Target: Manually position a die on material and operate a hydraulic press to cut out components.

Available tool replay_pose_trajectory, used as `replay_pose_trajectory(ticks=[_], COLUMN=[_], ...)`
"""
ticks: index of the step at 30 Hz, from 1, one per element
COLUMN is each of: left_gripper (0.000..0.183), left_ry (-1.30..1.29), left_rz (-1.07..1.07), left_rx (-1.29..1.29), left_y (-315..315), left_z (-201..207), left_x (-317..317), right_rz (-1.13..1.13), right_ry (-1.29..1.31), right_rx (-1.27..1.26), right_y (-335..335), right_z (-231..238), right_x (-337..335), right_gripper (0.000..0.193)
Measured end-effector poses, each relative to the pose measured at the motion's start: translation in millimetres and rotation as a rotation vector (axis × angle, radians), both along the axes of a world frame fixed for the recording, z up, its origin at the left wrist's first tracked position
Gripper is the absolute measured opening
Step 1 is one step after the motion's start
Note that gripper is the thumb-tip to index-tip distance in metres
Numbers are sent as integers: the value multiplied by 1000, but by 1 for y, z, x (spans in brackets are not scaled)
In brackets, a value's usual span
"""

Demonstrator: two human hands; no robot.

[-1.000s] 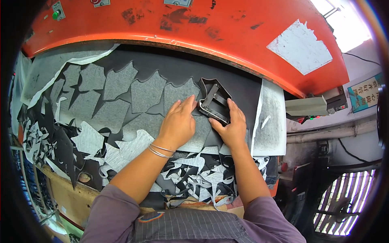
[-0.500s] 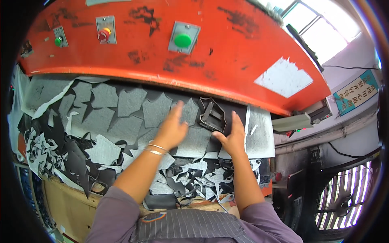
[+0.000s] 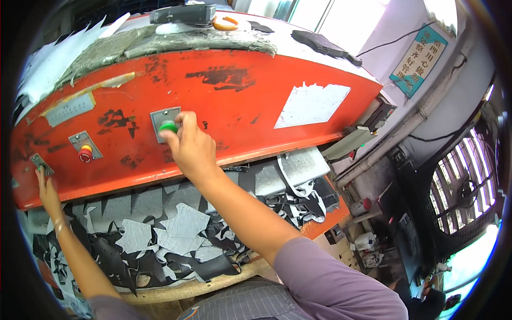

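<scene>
My right hand [image 3: 194, 152] is at the large green push button [image 3: 168, 127] on the orange-red machine front [image 3: 240, 106], thumb and curled fingers around its edge. Farther left, my left hand [image 3: 49, 194] reaches up with stretched fingers, the tips touching a small green button [image 3: 41, 167]. Between the two buttons sits a red emergency stop button [image 3: 85, 154]. Below the machine's lower edge, a dark metal cutting die [image 3: 237, 168] shows only in part, with my right forearm beside it. Grey sheet material [image 3: 144, 202] with cut outlines lies under the machine edge.
Cut grey pieces [image 3: 184, 226] and black and white scraps [image 3: 218, 266] pile up along the wooden front edge [image 3: 197, 285]. On the machine top lie an orange ring-shaped object [image 3: 226, 23] and stacked dark pieces [image 3: 322, 44]. A fan [image 3: 464, 186] stands at the right.
Both hands have left the sheet and cutting die and moved up to the machine front, the left to the small green button, the right to the large one. The view has shifted upward and right.
</scene>
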State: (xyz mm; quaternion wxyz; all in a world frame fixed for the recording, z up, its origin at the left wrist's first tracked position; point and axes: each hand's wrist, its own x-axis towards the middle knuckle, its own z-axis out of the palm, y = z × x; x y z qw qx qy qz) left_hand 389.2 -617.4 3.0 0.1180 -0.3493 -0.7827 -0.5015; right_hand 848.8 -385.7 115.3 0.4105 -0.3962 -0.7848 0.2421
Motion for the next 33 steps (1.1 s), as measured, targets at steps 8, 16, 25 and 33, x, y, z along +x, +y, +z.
replay_pose_trajectory(ticks=[8,16,25,33], left_gripper=[11,16,12,13], left_ry=[-361,-95,-127,-541], left_rz=[-673,-761,-713,-774], left_rx=[-549,-493,-430,-362], left_y=[-46,-73,-83,-51], left_z=[41,33,-5,-22], left_x=[349,480,488,472], right_rz=[700,544,771,160], right_ry=[-706,-838,-844,-884], right_rx=[-526,-60,-212,-23], right_y=[-127,-190,-168,3], right_z=[-25,-70,-78,-92], right_x=[162,229,243,199], right_gripper=[48,32,39,94])
